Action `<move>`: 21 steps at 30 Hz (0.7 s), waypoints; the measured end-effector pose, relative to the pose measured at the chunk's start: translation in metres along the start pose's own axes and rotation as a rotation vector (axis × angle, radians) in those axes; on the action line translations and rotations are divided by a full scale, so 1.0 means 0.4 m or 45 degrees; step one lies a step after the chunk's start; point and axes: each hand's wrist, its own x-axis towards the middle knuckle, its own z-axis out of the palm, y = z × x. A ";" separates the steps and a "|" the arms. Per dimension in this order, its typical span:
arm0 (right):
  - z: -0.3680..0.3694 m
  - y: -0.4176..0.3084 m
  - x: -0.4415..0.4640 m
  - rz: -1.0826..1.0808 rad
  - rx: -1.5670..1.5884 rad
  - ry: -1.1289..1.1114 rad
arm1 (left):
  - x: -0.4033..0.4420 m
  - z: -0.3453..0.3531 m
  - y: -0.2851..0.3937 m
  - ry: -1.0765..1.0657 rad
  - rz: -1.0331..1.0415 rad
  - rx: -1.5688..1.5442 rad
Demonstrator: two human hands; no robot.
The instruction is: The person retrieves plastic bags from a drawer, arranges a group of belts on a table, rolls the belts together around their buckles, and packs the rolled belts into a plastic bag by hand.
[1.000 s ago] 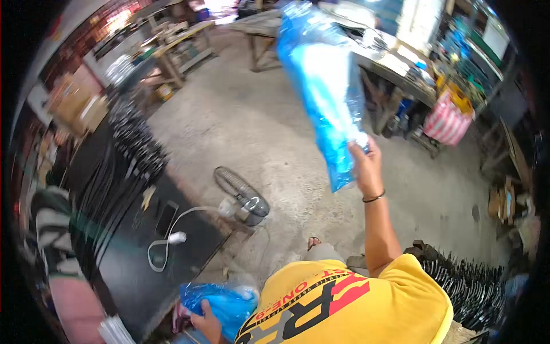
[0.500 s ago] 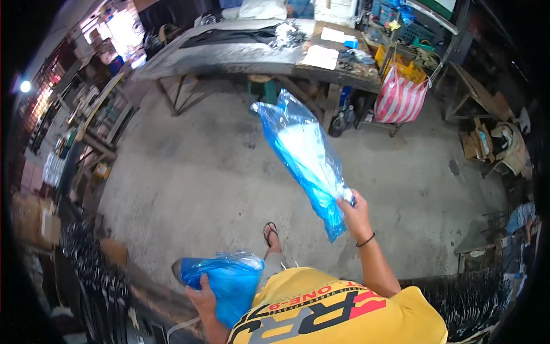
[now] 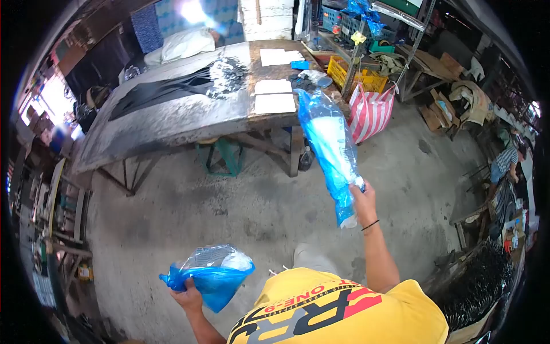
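The left hand (image 3: pixel 188 295) is closed on the lower left part of a blue plastic bag (image 3: pixel 220 286), with the thumb laid over the film. The bag is held above the concrete floor (image 3: pixel 154 218), to the left of the yellow shirt (image 3: pixel 344 315). The other fingers are mostly hidden by the bag; firmness of pinch cannot be told. The film is seen as deep blue and smooth below, clear and crinkled above, with a whitish patch at the right end. The contents cannot be made out.

Beyond, a long work table (image 3: pixel 143 129) is seen, with black strips (image 3: pixel 166 89) spread on it and a green stool (image 3: pixel 223 157) partly hidden beneath it.

Farther right, a second, longer blue bag (image 3: pixel 329 146) is held up at a slant, its upper end overlapping the table's right part in this view. Its film is bright blue along the left side, whitish and glossy along the middle; faint print cannot be read. Its lower part is gripped by the right hand (image 3: pixel 364 203), closed with the thumb on top; some fingers are hidden behind the film. Near the right edge, a co-worker (image 3: pixel 505 160) is seen too small for detail.
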 end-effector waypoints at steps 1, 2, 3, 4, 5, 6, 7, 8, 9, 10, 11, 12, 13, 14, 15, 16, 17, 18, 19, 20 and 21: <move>0.010 0.010 0.058 0.001 -0.005 0.080 | 0.059 0.031 -0.004 -0.017 0.006 -0.011; 0.003 0.012 0.105 -0.018 -0.125 0.137 | 0.102 0.051 0.003 -0.083 0.060 0.010; 0.009 0.020 0.161 -0.012 -0.122 0.154 | 0.152 0.080 0.005 -0.149 0.112 0.038; 0.016 0.027 0.218 -0.039 -0.067 0.199 | 0.196 0.113 0.014 -0.206 0.140 0.031; 0.028 0.034 0.288 -0.071 -0.011 0.238 | 0.243 0.153 0.005 -0.213 0.146 0.030; 0.041 0.047 0.365 -0.112 0.008 0.297 | 0.289 0.192 -0.005 -0.165 0.223 0.068; 0.053 0.052 0.439 -0.100 0.014 0.299 | 0.334 0.228 -0.010 -0.120 0.298 0.115; 0.068 0.053 0.519 -0.150 -0.105 0.343 | 0.381 0.264 -0.011 -0.130 0.304 0.131; 0.083 0.050 0.602 -0.201 -0.224 0.382 | 0.426 0.298 -0.008 -0.130 0.314 0.107; 0.099 0.046 0.694 -0.188 -0.216 0.376 | 0.474 0.339 0.000 -0.127 0.319 0.081; 0.118 0.048 0.775 -0.176 -0.317 0.439 | 0.514 0.371 0.010 -0.127 0.311 0.107; 0.143 0.059 0.851 -0.167 -0.413 0.491 | 0.563 0.406 0.027 -0.097 0.319 0.147; 0.162 0.066 0.934 -0.165 -0.398 0.462 | 0.617 0.444 0.042 -0.055 0.337 0.179; 0.167 0.078 1.006 -0.141 -0.574 0.527 | 0.668 0.471 0.056 -0.096 0.340 0.188; 0.183 0.076 1.063 -0.121 -0.760 0.590 | 0.717 0.519 0.092 -0.088 0.383 0.233; 0.200 0.077 1.112 -0.128 -0.761 0.560 | 0.768 0.556 0.104 -0.099 0.401 0.211; 0.217 0.074 1.145 -0.063 -0.857 0.593 | 0.825 0.592 0.118 -0.150 0.480 0.248; 0.232 0.075 1.176 0.002 -0.952 0.632 | 0.881 0.646 0.143 -0.222 0.420 0.090; 0.249 0.082 1.207 -0.003 -0.951 0.616 | 0.954 0.701 0.154 -0.293 0.564 0.136; 0.261 0.094 1.224 0.097 -1.111 0.484 | 1.025 0.756 0.170 -0.384 0.686 0.126; 0.276 0.111 1.235 0.200 -1.269 0.350 | 1.103 0.803 0.168 -0.458 0.921 0.316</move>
